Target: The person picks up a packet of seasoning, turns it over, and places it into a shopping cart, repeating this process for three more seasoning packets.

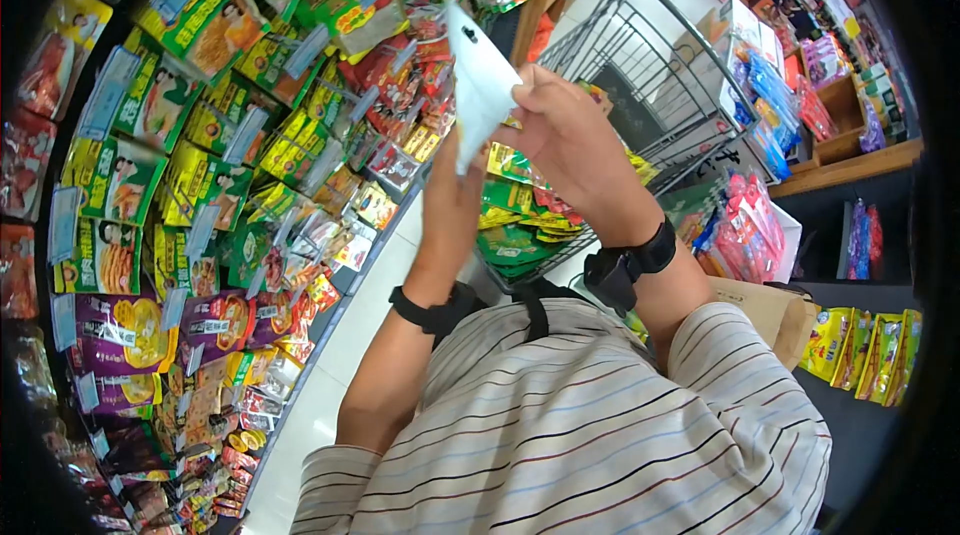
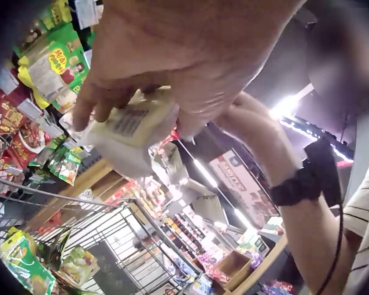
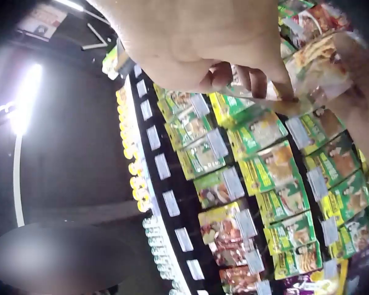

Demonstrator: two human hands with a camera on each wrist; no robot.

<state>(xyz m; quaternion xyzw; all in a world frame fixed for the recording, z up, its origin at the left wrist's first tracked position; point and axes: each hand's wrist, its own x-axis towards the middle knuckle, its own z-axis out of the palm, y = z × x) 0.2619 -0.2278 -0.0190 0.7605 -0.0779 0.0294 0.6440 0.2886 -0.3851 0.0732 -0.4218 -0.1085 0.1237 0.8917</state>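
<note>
On the left stands a tall display rack (image 1: pixel 200 195) hung with green, yellow, red and purple snack bags, each under a pale price tag. In front of it the person's left hand (image 1: pixel 455 195) is raised, fingers pointing up along the lower edge of a flat white plastic packet (image 1: pixel 478 85); the left wrist view shows its fingers (image 2: pixel 89 101) curled over the packet's printed back with the barcode, so this hand is grasping it. Just right of it, the right hand (image 1: pixel 565 130) closes its fingertips on the packet's right edge, pinching it; the right wrist view shows the bent fingers (image 3: pixel 252 77) against a thin packet edge. The packet stands upright and slightly tilted, held between both hands, above the near corner of a grey wire shopping cart (image 1: pixel 640 65) with green and yellow bags inside. Far right are low wooden shelves (image 1: pixel 850 165) with more coloured goods.
</note>
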